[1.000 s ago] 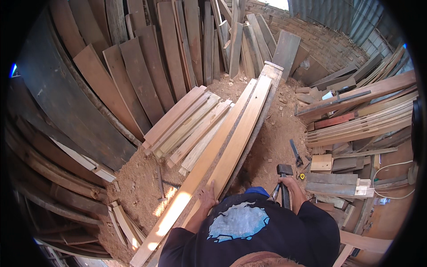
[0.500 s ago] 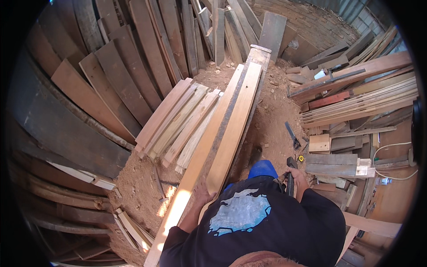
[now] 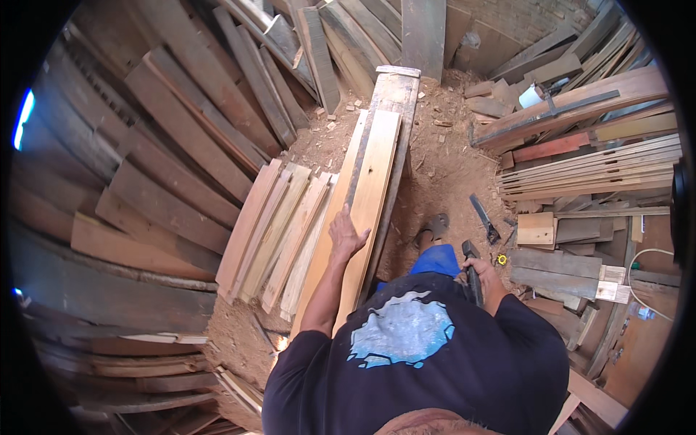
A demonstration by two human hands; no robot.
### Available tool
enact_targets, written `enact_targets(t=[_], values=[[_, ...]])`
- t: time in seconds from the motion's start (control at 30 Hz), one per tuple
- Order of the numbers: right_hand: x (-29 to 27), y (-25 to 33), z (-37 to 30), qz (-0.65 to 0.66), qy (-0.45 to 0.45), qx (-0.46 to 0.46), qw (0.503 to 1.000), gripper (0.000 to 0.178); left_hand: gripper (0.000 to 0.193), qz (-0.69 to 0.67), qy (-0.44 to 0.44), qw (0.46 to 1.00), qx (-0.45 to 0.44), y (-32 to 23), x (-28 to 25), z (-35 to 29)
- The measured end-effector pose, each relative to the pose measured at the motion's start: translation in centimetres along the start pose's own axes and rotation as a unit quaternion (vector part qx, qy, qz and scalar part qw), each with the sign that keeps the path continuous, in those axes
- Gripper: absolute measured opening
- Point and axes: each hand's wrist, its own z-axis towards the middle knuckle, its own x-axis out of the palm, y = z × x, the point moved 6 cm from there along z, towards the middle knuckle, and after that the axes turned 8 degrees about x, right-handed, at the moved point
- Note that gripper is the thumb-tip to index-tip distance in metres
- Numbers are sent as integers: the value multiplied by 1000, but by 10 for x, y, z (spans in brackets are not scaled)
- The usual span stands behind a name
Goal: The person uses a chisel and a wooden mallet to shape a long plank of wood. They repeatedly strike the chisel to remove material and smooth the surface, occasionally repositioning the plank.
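Observation:
Two long pale planks (image 3: pixel 377 181) lie side by side along a narrow workbench (image 3: pixel 395 90). A dark wedge-shaped gap shows between them at the far end and closes toward my left hand (image 3: pixel 346 233). That hand rests on the planks with thumb and fingers apart, holding nothing. My right hand (image 3: pixel 484 274), low at my right side, is wrapped round a dark, long-bodied hand plane (image 3: pixel 473 274). The plane is off the wood. My torso hides the near ends of the planks.
Several cut boards (image 3: pixel 279 232) lie left of the bench. Dark planks (image 3: pixel 196 123) lean along the left wall. At right are stacked slats (image 3: pixel 594 170), a dark tool (image 3: pixel 483 217) on the sawdust floor and a yellow tape measure (image 3: pixel 502 259).
My left hand has slid forward along the planks, its arm stretching out. The gap between the planks looks narrower. My right hand still grips the plane at my side. The view has shifted.

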Motion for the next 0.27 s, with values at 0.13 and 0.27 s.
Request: enact_targets(t=[0.13, 0.27], values=[[-30, 93, -25, -62, -31, -65, 996, 13, 108, 80, 66, 994, 16, -53, 20, 125], [-67, 152, -60, -65, -65, -122, 988, 15, 108, 143, 171, 975, -6, -70, 73, 229]])
